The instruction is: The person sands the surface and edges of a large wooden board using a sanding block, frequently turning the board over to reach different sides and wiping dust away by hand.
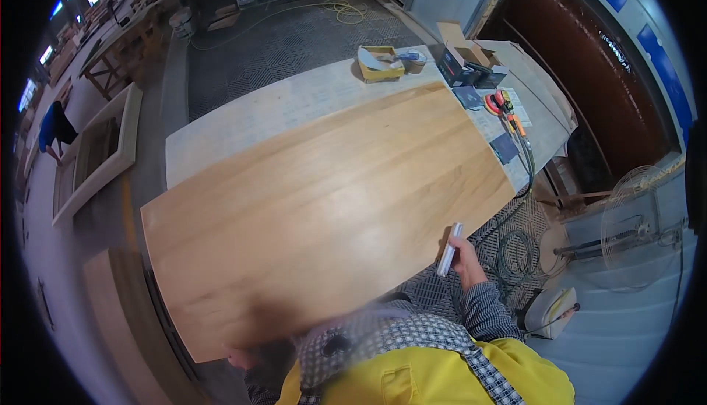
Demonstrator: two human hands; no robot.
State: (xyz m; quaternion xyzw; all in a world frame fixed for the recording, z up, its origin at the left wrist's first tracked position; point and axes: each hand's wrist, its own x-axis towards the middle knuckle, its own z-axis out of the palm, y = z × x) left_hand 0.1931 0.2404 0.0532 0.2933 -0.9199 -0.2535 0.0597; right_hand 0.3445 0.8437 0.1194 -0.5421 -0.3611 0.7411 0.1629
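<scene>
A large, pale wooden panel [331, 200] lies flat on a covered workbench [221, 134] before me. At its near right edge, my right hand [467, 261] holds a silvery, bar-shaped object [449, 250] upright; its exact kind cannot be told. My left hand [241, 357] is at the panel's near left edge, blurred and partly hidden by my body, so whether its fingers grip the edge is unclear. Past the panel's right end lie a red orbital sander [496, 103] with a hose and dark abrasive pads [504, 148].
A yellow tub [381, 63] with tools, a jar [415, 61] and an open cardboard box [464, 62] stand on the bench's far side. A pedestal fan [635, 228] and coiled hose [516, 256] are at right. Wooden boards [121, 316] stand at left; another person [55, 126] bends over a frame [130, 129].
</scene>
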